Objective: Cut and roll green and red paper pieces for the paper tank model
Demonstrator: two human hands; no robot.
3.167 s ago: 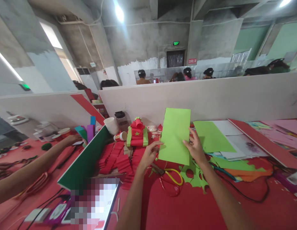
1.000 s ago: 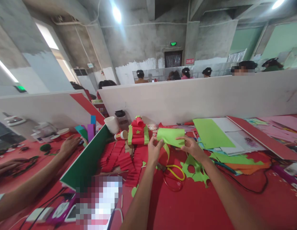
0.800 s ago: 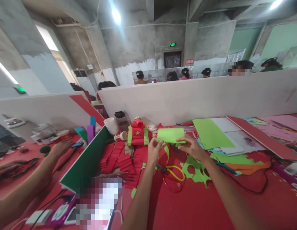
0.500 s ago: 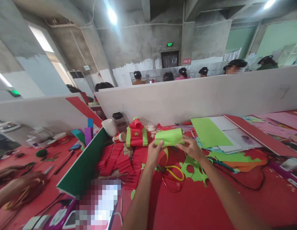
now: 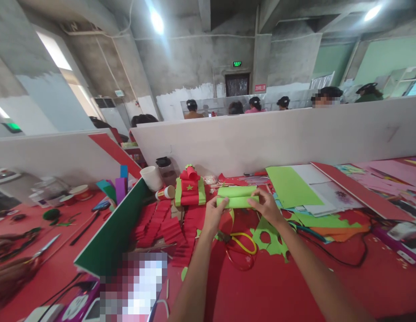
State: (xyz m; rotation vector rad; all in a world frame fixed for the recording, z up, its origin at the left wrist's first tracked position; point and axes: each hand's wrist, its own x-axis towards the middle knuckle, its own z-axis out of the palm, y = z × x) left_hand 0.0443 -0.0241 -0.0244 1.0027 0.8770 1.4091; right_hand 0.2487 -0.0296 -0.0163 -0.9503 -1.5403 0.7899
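A rolled or folded sheet of light green paper (image 5: 237,197) is held up above the red table between both my hands. My left hand (image 5: 214,213) pinches its left end, thumb on the near side. At the right end my right hand (image 5: 265,206) grips it the same way. Below lie yellow-handled scissors (image 5: 244,243) and green paper scraps with round holes cut out (image 5: 270,239). Just left of my hands stands a red and green paper model with a star (image 5: 190,188). Folded red paper strips (image 5: 167,228) are spread in front of it.
A green upright board (image 5: 110,232) divides off the left side, where a co-worker's hands (image 5: 15,277) are at work. A lit, blurred screen (image 5: 140,286) lies at the front left. Green sheets (image 5: 291,185) and a red-edged divider (image 5: 358,188) lie right.
The green paper has gone from a single smooth curl to a flatter shape with a crease or overlap along its length. Both hands stay on its ends.
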